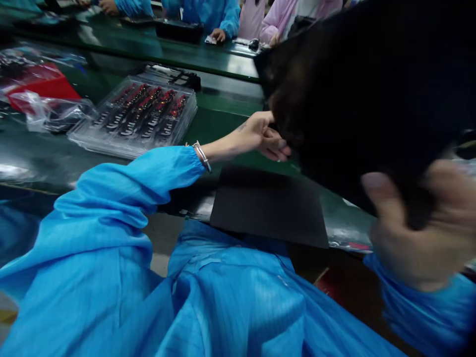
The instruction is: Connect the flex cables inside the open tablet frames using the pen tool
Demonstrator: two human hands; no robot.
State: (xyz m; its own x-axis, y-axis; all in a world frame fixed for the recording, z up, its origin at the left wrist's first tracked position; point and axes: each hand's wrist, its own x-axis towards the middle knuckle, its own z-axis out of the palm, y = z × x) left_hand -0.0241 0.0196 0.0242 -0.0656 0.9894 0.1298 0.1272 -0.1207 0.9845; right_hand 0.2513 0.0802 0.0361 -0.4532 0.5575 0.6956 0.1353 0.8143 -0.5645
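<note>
A large, dark black panel (pixel 357 99), glossy and blurred, is raised at a tilt in the upper right. My right hand (pixel 424 223) grips its lower edge, with the thumb on the side facing me; motion smears the fingers. At the panel's left edge, my left hand (pixel 267 136) is closed with curled fingers, and part of it is hidden behind the panel. A bracelet (pixel 202 156) circles my left wrist. Below the hands, a flat black sheet (pixel 267 206) lies on the green bench (pixel 219 106) and overhangs its front edge.
To the left, stacked clear plastic trays (pixel 130 119) hold several black-and-red parts. Beyond them is a red piece (pixel 44 89) with clear plastic bags (pixel 55 111). A raised shelf (pixel 141 49) runs across the back, where people in blue (pixel 208 17) and pink (pixel 275 22) sleeves work.
</note>
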